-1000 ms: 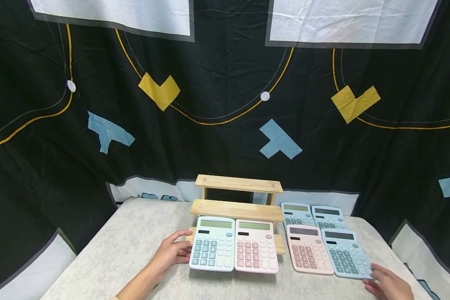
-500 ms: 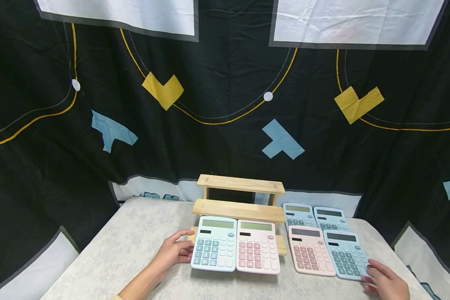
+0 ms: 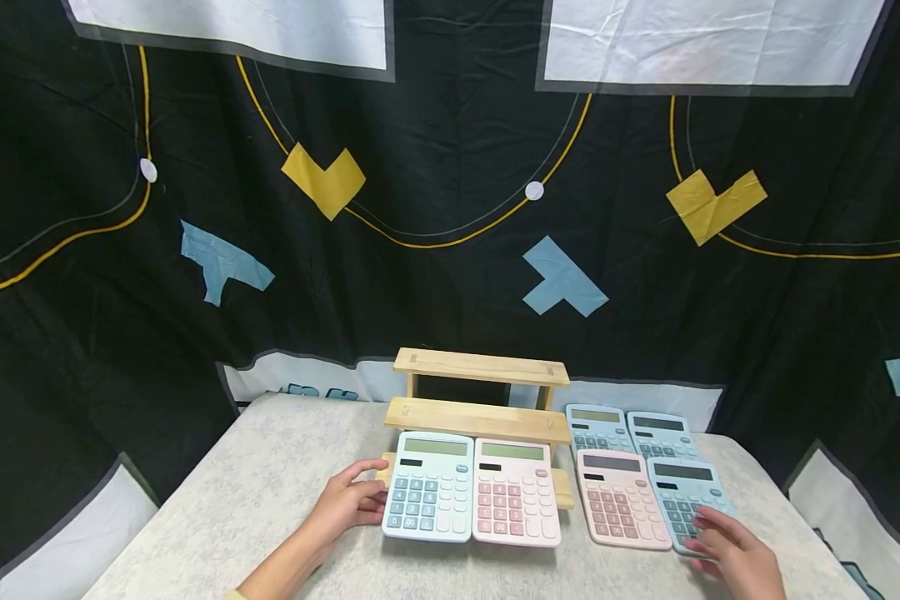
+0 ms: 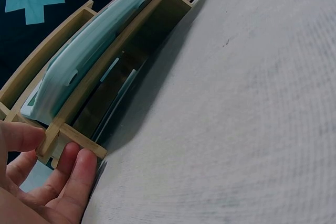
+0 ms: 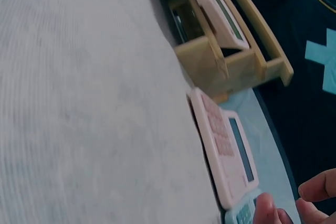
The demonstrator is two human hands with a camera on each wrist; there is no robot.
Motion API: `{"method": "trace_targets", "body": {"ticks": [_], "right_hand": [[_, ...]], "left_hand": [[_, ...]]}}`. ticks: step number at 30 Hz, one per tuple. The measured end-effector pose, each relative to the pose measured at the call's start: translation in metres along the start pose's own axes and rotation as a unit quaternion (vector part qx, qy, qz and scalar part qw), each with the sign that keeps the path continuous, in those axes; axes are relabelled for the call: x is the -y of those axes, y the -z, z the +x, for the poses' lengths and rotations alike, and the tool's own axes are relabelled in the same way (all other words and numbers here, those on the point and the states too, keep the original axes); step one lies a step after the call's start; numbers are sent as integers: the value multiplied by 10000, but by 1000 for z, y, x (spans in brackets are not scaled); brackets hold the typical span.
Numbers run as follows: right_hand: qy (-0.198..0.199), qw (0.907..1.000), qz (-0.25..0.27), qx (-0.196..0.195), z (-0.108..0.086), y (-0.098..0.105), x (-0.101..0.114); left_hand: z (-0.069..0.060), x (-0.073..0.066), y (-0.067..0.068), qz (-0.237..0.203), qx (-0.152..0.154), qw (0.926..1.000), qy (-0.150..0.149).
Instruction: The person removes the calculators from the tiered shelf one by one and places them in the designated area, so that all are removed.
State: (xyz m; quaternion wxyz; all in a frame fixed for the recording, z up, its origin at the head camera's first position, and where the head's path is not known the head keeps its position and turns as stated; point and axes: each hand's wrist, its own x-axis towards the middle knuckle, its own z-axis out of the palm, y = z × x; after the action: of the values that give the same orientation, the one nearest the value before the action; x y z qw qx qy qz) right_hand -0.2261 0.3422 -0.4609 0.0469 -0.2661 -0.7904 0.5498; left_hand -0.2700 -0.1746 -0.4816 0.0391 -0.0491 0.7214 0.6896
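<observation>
A tiered wooden stand (image 3: 480,419) stands mid-table. My left hand (image 3: 343,504) grips its left end; in the left wrist view the thumb lies on the front shelf edge (image 4: 79,90) and the fingers touch the side below. On the lowest tier a light blue calculator (image 3: 428,487) and a pink calculator (image 3: 516,493) lean side by side. To the right, another pink calculator (image 3: 623,500) lies on the table, beside a blue calculator (image 3: 678,487). Over that blue one's lower right corner hovers my right hand (image 3: 738,554), fingers loosely bent, holding nothing; contact cannot be told.
Two more blue calculators lie behind the front pair on the right, a left one (image 3: 597,427) and a right one (image 3: 661,435). The table (image 3: 217,492) has a pale mottled cover. A black patterned cloth (image 3: 435,308) hangs behind it.
My right hand has moved left, from the blue calculator's right edge to over its lower right corner. The left hand stays on the stand, and the calculators have not visibly shifted on the table.
</observation>
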Motion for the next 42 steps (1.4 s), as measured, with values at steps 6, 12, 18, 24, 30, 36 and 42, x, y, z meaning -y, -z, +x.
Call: {"method": "trace_targets", "body": {"ticks": [6, 12, 18, 24, 30, 36, 42], "right_hand": [[165, 9979, 275, 558, -17, -5, 16], [245, 9932, 410, 1061, -25, -13, 26], [311, 9879, 335, 1484, -33, -24, 34], [321, 9854, 357, 1631, -37, -33, 41], [285, 9848, 414, 1664, -38, -42, 44], [271, 9819, 678, 1747, -40, -48, 45], [269, 9804, 754, 1801, -43, -55, 47]], "left_hand": [[0, 0, 0, 3, -8, 10000, -23], [-2, -2, -1, 30, -8, 10000, -47], [-3, -3, 1, -39, 128, 9999, 24], [-3, -4, 0, -35, 87, 9999, 37], [0, -1, -1, 41, -30, 10000, 0], [2, 1, -1, 72, -29, 10000, -24], [0, 0, -1, 44, -12, 10000, 15]]}}
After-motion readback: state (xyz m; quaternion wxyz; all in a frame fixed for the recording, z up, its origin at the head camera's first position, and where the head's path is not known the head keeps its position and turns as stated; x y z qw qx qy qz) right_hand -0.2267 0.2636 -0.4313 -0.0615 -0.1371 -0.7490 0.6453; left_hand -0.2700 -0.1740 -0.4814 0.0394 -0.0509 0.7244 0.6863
